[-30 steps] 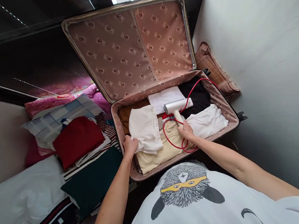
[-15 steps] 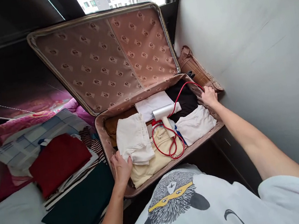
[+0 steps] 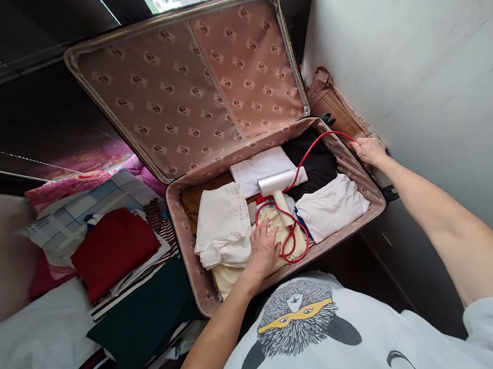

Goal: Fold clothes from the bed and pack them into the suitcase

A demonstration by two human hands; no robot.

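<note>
A silver and white hair dryer lies on folded clothes in the open suitcase. Its red cord loops over a pale yellow garment and arches up to the suitcase's right side. There my right hand is closed around the cord; the cord's end is hidden in it. My left hand, fingers spread, hovers over or rests on the yellow garment beside the cord loops. White folded garments lie left and right of the dryer; a black garment is behind it.
The suitcase lid leans upright at the back, below a window. Piled clothes stand at the left, with a red garment and a dark green one. A brown woven mat sits between suitcase and right wall.
My left hand has left the suitcase's left front edge and moved right, over the yellow garment near the cord loops. My right hand has drawn the cord outward past the right rim.
</note>
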